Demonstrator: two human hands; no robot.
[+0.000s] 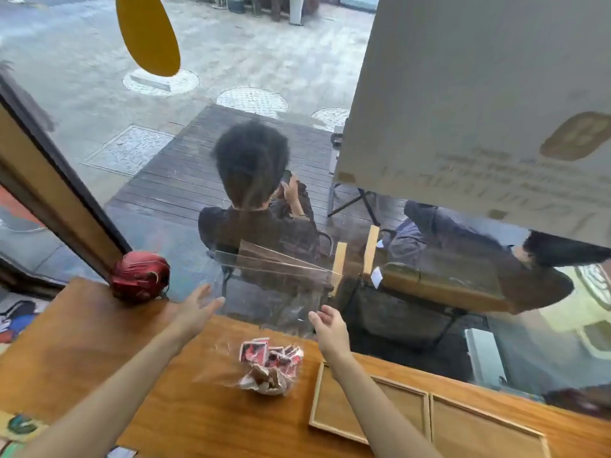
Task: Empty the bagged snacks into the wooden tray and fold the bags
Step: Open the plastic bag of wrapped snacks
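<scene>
Item: clear plastic bag of snacks [269, 368], on the wooden counter [99, 352], just left of the wooden tray [370, 404], whose left compartment shows bare.

Contents: small red-and-white wrapped pieces, heaped.

Handling (judged): light, soft and crinkly; film likely slippery; pieces may spill from any open end. Best pinched at the loose film around the heap, then tipped over the tray.

Left hand [195, 312]: fingers straight and spread, holding nothing; the bag lies at 5 o'clock from it, apart.

Right hand [329, 328]: fingers loosely curled, empty as far as visible; the bag lies at 7 o'clock, near, not touching.
</scene>
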